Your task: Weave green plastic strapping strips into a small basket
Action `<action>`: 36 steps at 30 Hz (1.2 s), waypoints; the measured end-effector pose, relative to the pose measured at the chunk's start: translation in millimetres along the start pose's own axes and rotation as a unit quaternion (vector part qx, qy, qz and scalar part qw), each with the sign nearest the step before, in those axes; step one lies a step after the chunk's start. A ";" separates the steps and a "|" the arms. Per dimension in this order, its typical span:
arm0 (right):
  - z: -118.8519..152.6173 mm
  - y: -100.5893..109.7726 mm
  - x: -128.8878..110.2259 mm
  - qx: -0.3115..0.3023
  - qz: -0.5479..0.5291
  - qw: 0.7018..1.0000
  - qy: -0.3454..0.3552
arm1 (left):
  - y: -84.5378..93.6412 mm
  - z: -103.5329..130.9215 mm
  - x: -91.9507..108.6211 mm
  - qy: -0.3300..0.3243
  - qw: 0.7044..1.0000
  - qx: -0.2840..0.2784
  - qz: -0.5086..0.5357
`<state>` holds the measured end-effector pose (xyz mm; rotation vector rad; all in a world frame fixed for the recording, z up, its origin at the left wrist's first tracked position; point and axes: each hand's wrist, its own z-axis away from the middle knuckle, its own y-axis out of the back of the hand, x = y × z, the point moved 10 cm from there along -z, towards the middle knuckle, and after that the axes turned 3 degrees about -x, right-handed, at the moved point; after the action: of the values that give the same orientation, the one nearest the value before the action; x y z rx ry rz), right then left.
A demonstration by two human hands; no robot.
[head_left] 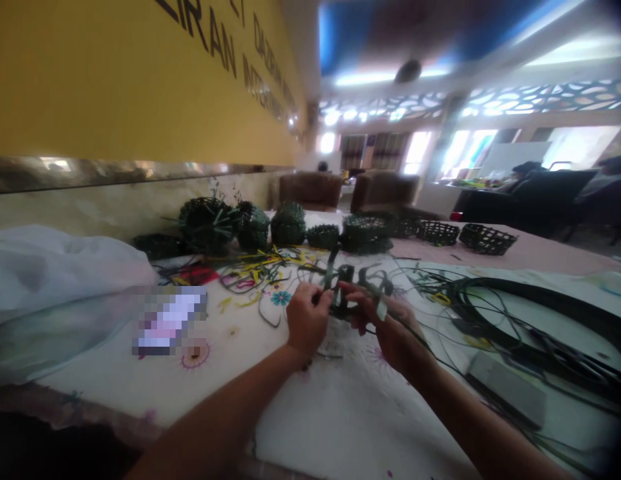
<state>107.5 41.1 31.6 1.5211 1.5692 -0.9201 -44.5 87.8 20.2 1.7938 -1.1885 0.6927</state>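
Between my two hands is a small, partly woven piece of dark green strips (346, 277), its loose ends sticking up and curling to the right. My left hand (309, 315) is closed, thumb and fingers pinching the left side of the weave. On the other side, my right hand (385, 320) grips the strips with bent fingers, and a pale strip end shows by its knuckles. A long thin strand trails from there to the right. Blur hides the exact finger contacts.
Finished-looking green baskets (367, 232) stand in a row behind. Yellow and green strip scraps (263, 267) lie at the left, near a pixelated phone-like object (171, 320) and a white plastic bag (60, 267). A large coil of dark strip (535, 287) and a grey block (507, 389) lie right.
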 end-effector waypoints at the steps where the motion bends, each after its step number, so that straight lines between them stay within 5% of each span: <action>1: -0.1 -1.2 2.7 -0.006 -0.007 1.000 -0.002 | 0.7 -0.3 0.2 -0.001 1.000 0.001 0.001; 11: 0.7 -7.8 -0.9 -0.059 0.054 0.997 0.019 | -2.4 3.9 5.2 -0.007 1.000 -0.010 0.014; 17: -0.5 4.6 -0.2 0.015 -0.024 1.000 0.013 | -2.0 2.7 7.0 -0.011 1.000 -0.011 0.004; 22: 0.8 2.3 -4.7 -0.008 0.129 0.992 0.011 | -2.5 3.5 7.8 -0.010 1.000 -0.016 0.008; 31: 2.3 -21.9 -22.4 -0.081 0.361 0.921 0.119 | 0.7 -0.2 4.2 -0.009 1.000 -0.014 0.009; 36: 0.4 -2.1 -15.1 -0.008 0.210 0.976 0.057 | -0.2 -0.1 5.6 -0.012 1.000 -0.017 0.015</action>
<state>105.6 33.7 44.9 1.8278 1.2519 -0.5863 -42.1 85.4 24.7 1.7645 -1.2385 0.6668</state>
